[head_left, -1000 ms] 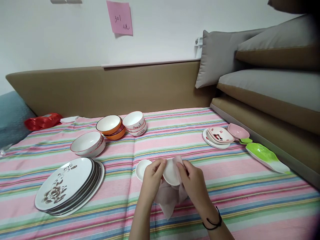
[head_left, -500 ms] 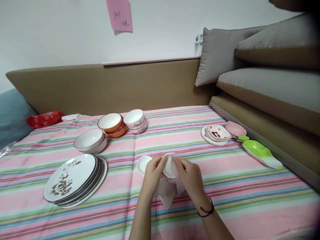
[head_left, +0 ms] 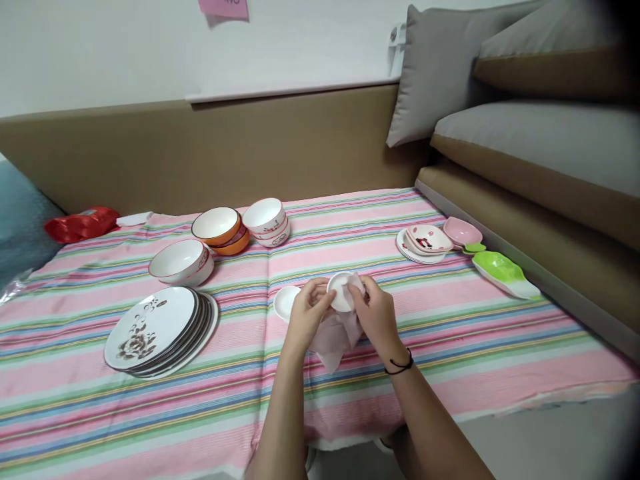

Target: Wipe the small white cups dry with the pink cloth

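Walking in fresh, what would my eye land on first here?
Two hands at the centre: the left hand holds a small round white dish while the right hand presses a pale pink cloth to it. To the left lies a stack of white flower-painted plates; far right, a bright green leaf-shaped dish.

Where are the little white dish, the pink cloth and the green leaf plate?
small white round dish (head_left: pixel 341 293): head view, its inner face.
pale pink cloth (head_left: pixel 333 340): head view, the hanging part.
green leaf-shaped dish (head_left: pixel 501 270): head view, its middle.
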`<state>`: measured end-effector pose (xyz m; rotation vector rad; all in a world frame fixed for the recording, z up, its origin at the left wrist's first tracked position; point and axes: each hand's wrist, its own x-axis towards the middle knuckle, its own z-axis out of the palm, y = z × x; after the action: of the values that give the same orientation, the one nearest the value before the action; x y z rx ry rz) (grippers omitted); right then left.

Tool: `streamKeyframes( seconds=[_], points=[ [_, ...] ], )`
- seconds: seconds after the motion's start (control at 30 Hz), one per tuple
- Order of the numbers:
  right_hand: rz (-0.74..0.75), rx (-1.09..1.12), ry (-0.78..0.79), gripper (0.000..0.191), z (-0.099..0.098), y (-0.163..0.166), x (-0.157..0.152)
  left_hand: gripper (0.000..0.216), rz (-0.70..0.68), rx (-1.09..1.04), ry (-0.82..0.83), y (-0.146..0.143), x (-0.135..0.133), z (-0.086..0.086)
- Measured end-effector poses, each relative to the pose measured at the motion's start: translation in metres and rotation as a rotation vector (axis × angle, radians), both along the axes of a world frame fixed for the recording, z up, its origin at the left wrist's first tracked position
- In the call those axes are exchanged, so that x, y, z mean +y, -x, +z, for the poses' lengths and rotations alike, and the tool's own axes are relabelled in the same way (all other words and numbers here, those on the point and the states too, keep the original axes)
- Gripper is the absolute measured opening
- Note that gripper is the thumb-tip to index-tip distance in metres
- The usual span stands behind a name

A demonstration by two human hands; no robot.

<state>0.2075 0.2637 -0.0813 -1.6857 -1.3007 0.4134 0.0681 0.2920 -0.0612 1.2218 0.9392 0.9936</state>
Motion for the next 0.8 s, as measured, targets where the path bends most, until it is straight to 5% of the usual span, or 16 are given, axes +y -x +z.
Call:
streamKeyframes(
  seconds=[0.13,0.4,0.6,0.7,0.8],
  points=[
    [-0.033,-0.027,0.012,0.052,0.001,-0.005,-0.002,0.035,-0.01,0.163,-0.082,0.004,0.001,-0.004],
    [0.127,0.039,-0.001,0.038,-0.004,-0.006,-0.004,0.027,0.062,0.264,-0.194,-0.001,-0.006,-0.015],
    [-0.074,0.0,0.092,0.048,0.001,-0.029,-0.012,0.037,0.186,0.07,-0.02,0.003,-0.003,-0.018],
    [-0.094,0.185,0.042,0.051,0.007,-0.038,-0.019,0.043,0.197,-0.011,0.004,0.003,-0.004,-0.016],
    [0.125,0.481,0.067,0.051,0.008,-0.035,-0.023,0.052,0.133,-0.115,0.024,-0.006,-0.01,-0.013]
  ],
)
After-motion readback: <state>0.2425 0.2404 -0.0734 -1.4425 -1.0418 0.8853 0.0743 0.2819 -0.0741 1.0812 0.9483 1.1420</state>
